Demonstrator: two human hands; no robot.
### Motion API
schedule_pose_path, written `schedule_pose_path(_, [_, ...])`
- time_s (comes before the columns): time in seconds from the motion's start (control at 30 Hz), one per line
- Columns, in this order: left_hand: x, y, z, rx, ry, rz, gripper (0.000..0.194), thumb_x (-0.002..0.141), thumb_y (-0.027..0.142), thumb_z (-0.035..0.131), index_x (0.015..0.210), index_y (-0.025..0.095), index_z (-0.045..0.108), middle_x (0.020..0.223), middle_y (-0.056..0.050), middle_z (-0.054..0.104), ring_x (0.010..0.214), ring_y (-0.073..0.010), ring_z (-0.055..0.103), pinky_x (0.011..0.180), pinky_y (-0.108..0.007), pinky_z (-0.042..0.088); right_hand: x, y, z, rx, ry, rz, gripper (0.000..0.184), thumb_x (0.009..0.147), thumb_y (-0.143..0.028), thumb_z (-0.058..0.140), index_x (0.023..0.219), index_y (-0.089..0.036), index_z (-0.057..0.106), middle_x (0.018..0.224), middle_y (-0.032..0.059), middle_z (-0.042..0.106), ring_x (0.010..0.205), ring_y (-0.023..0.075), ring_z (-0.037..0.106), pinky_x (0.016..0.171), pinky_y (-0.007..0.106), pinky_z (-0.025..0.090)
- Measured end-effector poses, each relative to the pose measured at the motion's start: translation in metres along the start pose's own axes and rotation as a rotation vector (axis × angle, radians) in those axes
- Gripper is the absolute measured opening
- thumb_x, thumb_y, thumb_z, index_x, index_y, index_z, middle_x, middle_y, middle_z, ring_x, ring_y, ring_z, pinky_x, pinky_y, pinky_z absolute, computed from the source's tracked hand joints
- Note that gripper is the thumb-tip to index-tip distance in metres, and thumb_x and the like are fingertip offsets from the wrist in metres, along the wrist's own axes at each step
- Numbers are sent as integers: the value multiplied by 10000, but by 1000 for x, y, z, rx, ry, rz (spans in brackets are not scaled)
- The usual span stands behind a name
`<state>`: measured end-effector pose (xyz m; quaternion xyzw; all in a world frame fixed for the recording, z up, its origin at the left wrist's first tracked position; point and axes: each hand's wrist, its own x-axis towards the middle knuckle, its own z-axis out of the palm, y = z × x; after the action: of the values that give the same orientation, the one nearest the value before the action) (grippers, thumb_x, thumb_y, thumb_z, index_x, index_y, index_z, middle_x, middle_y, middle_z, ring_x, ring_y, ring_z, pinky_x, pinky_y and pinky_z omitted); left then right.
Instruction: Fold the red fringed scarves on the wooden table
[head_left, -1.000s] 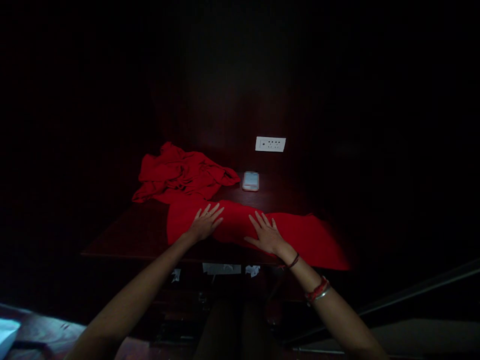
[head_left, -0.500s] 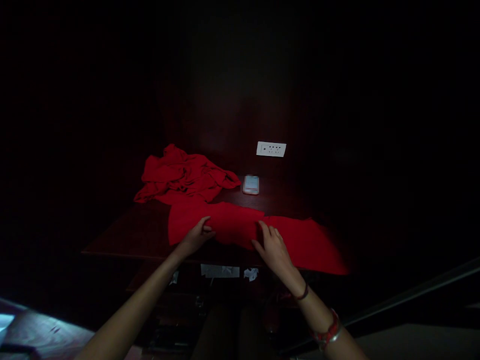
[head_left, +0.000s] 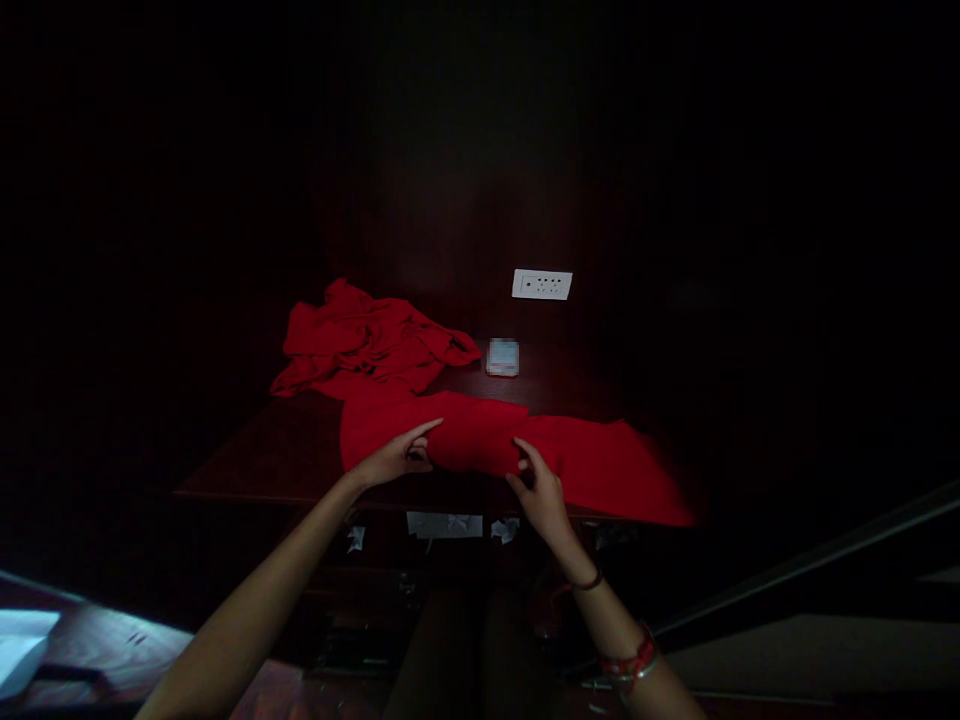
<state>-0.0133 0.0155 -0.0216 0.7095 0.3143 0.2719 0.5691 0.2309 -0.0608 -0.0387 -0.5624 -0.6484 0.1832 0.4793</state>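
Observation:
A red cloth garment (head_left: 480, 432) lies along the front of a dark table, with a smooth folded section in its middle. At the left end of that section is my left hand (head_left: 396, 458), its index finger stretched over the fabric and its thumb apart below. My right hand (head_left: 541, 492) rests at the section's right end, thumb and index finger spread against the cloth. Neither hand visibly pinches the fabric. The garment's right part fans out toward the table's front right, fading into shadow.
Behind on the left lies a crumpled red cloth (head_left: 371, 340). A small pale blurred object (head_left: 502, 357) sits near the wall, below a white socket plate (head_left: 542, 284). Under the front table edge (head_left: 247, 496) are scraps of paper (head_left: 444, 524). Surroundings are very dark.
My left index finger has straightened along the folded section. My right hand has shifted slightly, staying at the right end. The whole scene sits a little higher in view.

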Motion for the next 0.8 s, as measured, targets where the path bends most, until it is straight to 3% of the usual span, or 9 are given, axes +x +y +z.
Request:
schedule_pose_path(0.17, [5,2,-9,267,85,27,670,667,209,530,1268,171,237,767,19,522,701,-104,486,689,-252,387,2,3,-4,77,-16,23,429,722,-225,442,1143,-154,395,753,8,510,649,103,485,641,235,412])
schedule_pose_path(0.37, [-5,13,-20,610,44,5,609,675,192,494,1251,236,302,727,29,503,654,-104,459,634,-201,379,-2,-6,-15,-170,-167,-72,416,750,-156,360,1163,-194,379,1068,60,511,948,154,478,806,286,378])
schedule_pose_path(0.5, [-9,35,-15,749,-29,-79,554,690,189,456,1230,234,344,738,18,541,655,-112,485,638,-204,394,0,-26,-22,-434,-153,-78,392,770,-173,352,1156,-179,416,1011,93,514,904,182,489,791,315,388])
schedule_pose_path(0.6, [3,50,0,990,217,20,433,769,237,377,1197,181,397,953,-56,549,868,-167,489,784,-276,365,12,-46,-19,-589,-77,-153,370,806,-242,333,1157,-179,432,1092,114,463,993,197,432,842,332,345])
schedule_pose_path(0.67, [16,50,15,1122,383,115,422,823,254,284,1225,146,355,1160,-102,446,1057,-196,393,883,-317,294,24,-52,-9,-652,-123,-235,390,818,-295,330,1187,-194,403,1213,104,382,1112,203,328,905,350,276])
schedule_pose_path(0.7, [23,45,22,1165,382,148,429,837,258,253,1240,134,327,1232,-108,381,1118,-197,337,914,-325,260,29,-51,-3,-681,-184,-255,408,820,-326,329,1206,-207,380,1258,94,342,1153,207,276,927,372,238])
schedule_pose_path(0.8, [36,19,33,1231,215,126,443,851,293,220,1273,161,261,1314,-69,285,1205,-197,210,964,-380,165,38,-35,12,-770,-386,-195,483,808,-450,306,1256,-268,294,1328,73,251,1213,244,158,939,473,136])
